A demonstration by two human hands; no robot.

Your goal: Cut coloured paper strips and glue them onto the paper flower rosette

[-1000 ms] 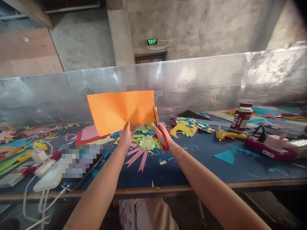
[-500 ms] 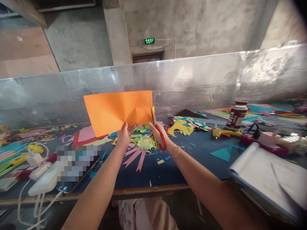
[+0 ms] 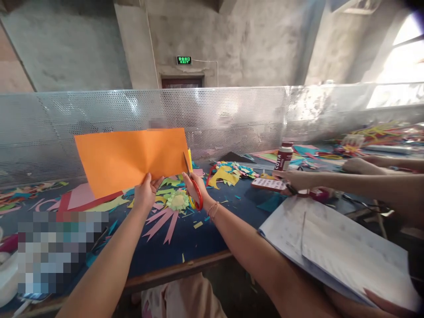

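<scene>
My left hand [image 3: 145, 193] pinches the bottom edge of a large orange sheet of paper [image 3: 126, 159], which stands up in front of me with a soft bend near its middle. My right hand [image 3: 195, 185] grips scissors [image 3: 199, 195] with red and yellow handles. Their dark blades point upward by the sheet's right edge; whether they touch it I cannot tell. Below and between my hands lies a pale green paper rosette [image 3: 177, 200] with pink paper ribbon tails [image 3: 170, 225].
Another person's hand [image 3: 291, 177] reaches in from the right beside a phone [image 3: 270, 184]. An open notebook [image 3: 298, 225] lies near my right forearm. A Costa bottle [image 3: 284, 157], yellow paper scraps [image 3: 223, 176] and a perforated metal divider [image 3: 248, 115] stand or lie farther back.
The view has turned right, so the table contents sit farther left. Another person's arms and a phone have come in at the right. My hands keep hold of the paper and scissors.
</scene>
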